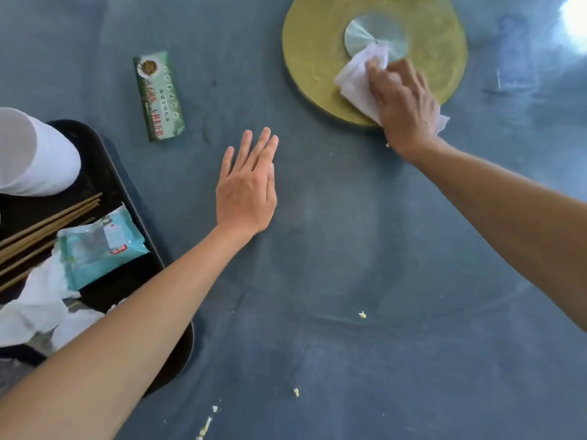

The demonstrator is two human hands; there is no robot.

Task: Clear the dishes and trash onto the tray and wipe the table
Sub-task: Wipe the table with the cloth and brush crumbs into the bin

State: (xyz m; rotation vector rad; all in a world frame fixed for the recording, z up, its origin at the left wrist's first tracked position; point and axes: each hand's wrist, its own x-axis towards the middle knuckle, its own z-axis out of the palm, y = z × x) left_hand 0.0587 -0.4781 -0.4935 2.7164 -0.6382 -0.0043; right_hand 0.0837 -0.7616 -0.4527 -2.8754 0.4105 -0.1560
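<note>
My right hand [405, 106] presses a white cloth [359, 81] onto the round yellow-green disc [314, 58] at the far middle of the blue-grey table [349, 249]. My left hand [246, 188] lies flat on the table with its fingers together and straight, holding nothing. At the left edge a black tray [104, 173] holds a white bowl [35, 154] upside down, wooden chopsticks [47, 227], a teal wrapper [98, 246] and crumpled white napkins [38, 306]. My left forearm crosses the tray's near corner.
A green packet [158, 96] with printed text lies on the table beyond the tray. Small pale crumbs [362, 314] are scattered near the front, with more crumbs [206, 423] at the bottom edge. A silver plate [371, 33] sits in the disc's middle.
</note>
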